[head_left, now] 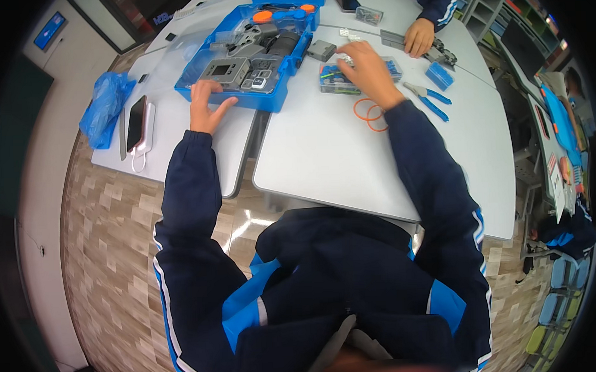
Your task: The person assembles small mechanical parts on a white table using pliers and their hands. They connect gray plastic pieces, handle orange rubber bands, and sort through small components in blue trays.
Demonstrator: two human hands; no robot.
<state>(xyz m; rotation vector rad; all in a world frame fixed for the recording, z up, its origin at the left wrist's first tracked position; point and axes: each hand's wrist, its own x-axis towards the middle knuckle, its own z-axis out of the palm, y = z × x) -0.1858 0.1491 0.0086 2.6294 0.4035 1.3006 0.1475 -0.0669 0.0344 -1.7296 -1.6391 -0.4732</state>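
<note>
My left hand (pixel 207 108) rests at the near left corner of a blue plastic case (pixel 255 99), fingers on its edge and thumb stretched apart. The case holds a grey controller with a small screen (pixel 227 72), other grey parts and orange and blue wheels. My right hand (pixel 371 73) hovers over a clear parts box (pixel 340 86) with blue pieces inside; its fingers are spread and nothing shows in them. Beyond its fingertips lies a grey block (pixel 321 51). Beside my right wrist are orange rubber bands (pixel 369 116) and blue-handled pliers (pixel 433 104).
Across the table another person's hand (pixel 419 37) touches a grey assembly (pixel 440 54), near a blue block (pixel 440 76). A phone (pixel 137 123) on a white power bank and a blue plastic bag (pixel 107 107) lie at the left. A gap (pixel 249 151) divides the tables.
</note>
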